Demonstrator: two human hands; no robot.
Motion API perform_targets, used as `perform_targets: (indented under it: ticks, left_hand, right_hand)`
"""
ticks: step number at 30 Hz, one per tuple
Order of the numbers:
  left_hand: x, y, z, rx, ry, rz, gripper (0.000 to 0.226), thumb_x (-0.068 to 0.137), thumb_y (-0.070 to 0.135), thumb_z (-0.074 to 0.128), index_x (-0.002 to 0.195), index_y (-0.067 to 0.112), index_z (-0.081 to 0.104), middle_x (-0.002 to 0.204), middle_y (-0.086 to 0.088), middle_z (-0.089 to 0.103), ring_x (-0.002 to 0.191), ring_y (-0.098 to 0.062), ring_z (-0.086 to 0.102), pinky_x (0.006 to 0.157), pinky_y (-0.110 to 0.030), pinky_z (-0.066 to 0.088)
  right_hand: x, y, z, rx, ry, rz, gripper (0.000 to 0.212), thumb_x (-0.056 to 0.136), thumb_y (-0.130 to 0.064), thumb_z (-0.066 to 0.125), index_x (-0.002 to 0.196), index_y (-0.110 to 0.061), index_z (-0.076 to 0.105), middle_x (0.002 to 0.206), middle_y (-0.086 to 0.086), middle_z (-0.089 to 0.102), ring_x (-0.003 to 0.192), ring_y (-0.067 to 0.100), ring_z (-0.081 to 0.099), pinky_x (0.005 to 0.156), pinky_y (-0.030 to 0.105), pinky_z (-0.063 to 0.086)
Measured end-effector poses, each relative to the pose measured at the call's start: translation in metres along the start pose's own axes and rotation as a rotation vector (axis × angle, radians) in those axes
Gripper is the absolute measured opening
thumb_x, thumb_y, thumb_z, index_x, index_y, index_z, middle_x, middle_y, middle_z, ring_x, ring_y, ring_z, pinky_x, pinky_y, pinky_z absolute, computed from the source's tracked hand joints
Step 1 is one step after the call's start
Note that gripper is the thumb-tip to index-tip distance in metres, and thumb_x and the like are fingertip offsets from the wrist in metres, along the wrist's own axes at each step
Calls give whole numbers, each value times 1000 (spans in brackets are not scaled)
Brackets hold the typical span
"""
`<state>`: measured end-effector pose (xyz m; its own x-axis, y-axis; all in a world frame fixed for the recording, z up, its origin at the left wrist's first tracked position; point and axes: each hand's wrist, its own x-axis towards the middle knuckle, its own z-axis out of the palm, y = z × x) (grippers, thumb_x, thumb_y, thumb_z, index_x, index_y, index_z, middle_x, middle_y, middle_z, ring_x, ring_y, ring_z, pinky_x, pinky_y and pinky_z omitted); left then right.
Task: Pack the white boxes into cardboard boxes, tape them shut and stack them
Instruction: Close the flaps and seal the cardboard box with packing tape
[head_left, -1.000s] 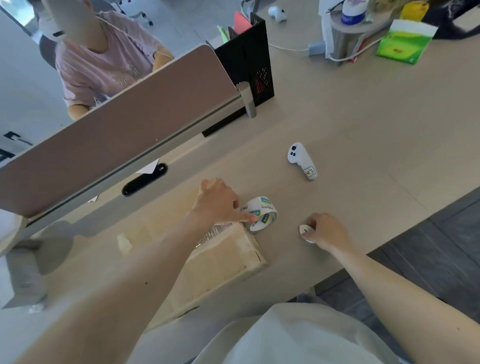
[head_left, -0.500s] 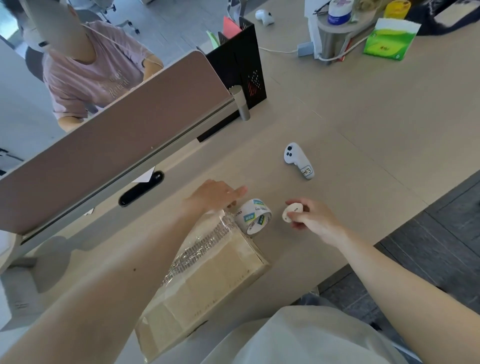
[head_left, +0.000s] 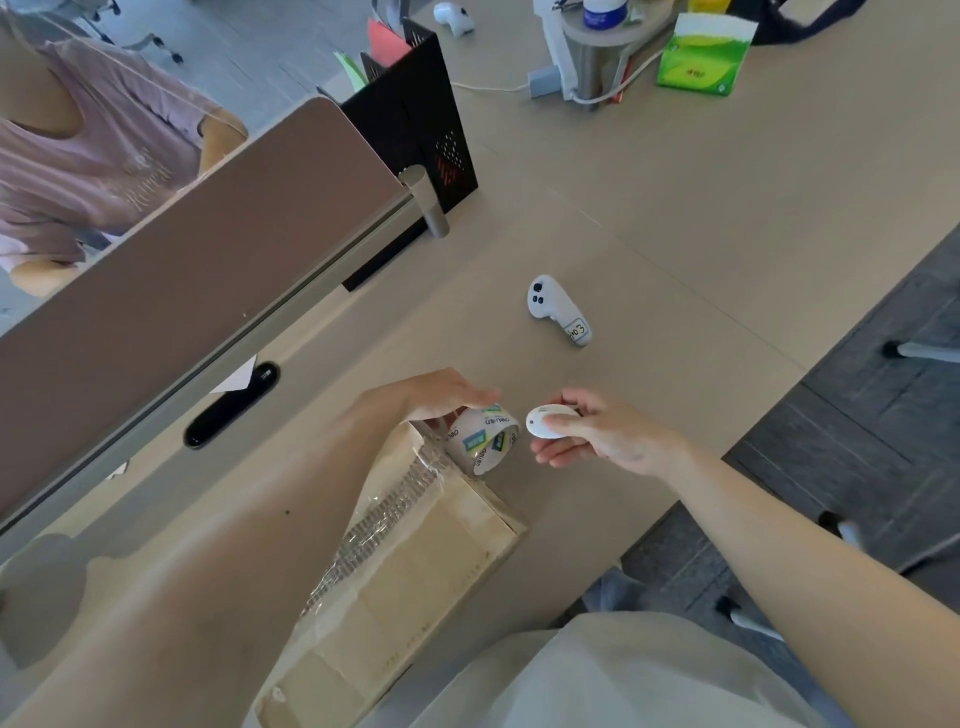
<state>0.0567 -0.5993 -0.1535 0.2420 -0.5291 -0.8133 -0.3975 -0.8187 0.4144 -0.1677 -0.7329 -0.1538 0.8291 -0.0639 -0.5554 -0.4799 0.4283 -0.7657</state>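
Cardboard box (head_left: 441, 561), likely stiff and light, lies at 7 o'clock; take it by both side walls; left grip (head_left: 431, 397) holds the tape roll (head_left: 485, 444); right grip (head_left: 608, 436) pinches a white tool (head_left: 545, 421).

Tape roll (head_left: 483, 439): "deli", printed repeatedly around the white band.
White controller (head_left: 550, 306): sticker (head_left: 577, 329) with handwritten "No 3".
Pink shirt (head_left: 104, 166): pale lettering, illegible.
Green tissue pack (head_left: 701, 62): small red mark, illegible.
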Motion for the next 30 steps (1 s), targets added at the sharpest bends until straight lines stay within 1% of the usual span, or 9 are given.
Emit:
perform_targets:
  ticks: [3,5,9,13,16,19,22,25,30]
  left_hand:
    - [6,-2,0,-34,-19,20,92,55,92,60,89,7,70,83,-8,64,76,-23,54,72,-36,44]
    - [7,-4,0,-33,-48,30,93,48,96,61,87,12,65,85,-7,60,77,-23,51,77,-37,41]
    - [4,-2,0,-24,-76,61,88,56,83,66,90,2,69,81,-10,57,72,-23,50,76,-34,40]
    - [7,-3,-1,-2,-71,85,56,81,55,68,88,-1,67,80,-10,54,71,-22,49,63,-27,42]
    - [4,-2,0,14,-50,79,46,92,42,67,89,-4,67,80,-12,58,67,-21,53,57,-21,44]
    - [1,1,0,11,-42,88,62,87,50,67,100,-10,67,81,-11,61,71,-22,54,67,-31,45]
    - [0,0,0,28,-41,105,75,72,60,64,99,-10,66,79,-11,61,70,-21,53,70,-36,42]
    - [0,-1,0,20,-40,107,58,85,51,66,100,-6,70,84,-18,68,72,-23,57,73,-36,45]
    - [1,1,-1,42,-27,106,46,94,42,63,98,-2,72,88,-19,71,73,-22,60,73,-33,47]
  right_hand:
    - [2,3,1,-79,121,-48,14,91,-8,67,104,-3,68,82,14,71,67,20,67,62,25,54]
    - [4,5,2,-96,203,-71,11,84,-5,74,94,-5,72,76,9,69,58,15,58,55,22,46]
    - [8,11,2,-72,263,-76,23,68,-12,79,88,-3,73,63,3,61,52,13,47,52,21,39]
    - [11,13,4,-57,229,-80,12,86,-7,70,97,-3,73,68,3,55,55,10,41,55,17,35]
    - [13,13,7,95,180,-98,12,95,-7,60,102,-8,70,85,5,67,66,9,57,63,19,46]
    - [14,12,9,242,135,-101,11,96,-6,57,102,-7,67,100,14,73,84,22,71,71,27,56]
    - [15,13,10,210,151,-113,9,93,-4,61,100,-5,68,102,19,72,71,21,68,65,26,56]
    - [17,14,10,46,189,-129,8,88,-11,71,95,-7,73,94,26,67,61,14,55,63,25,45]
    - [15,15,10,-44,227,-156,6,90,-15,69,85,-13,71,79,6,57,60,11,47,65,23,42]
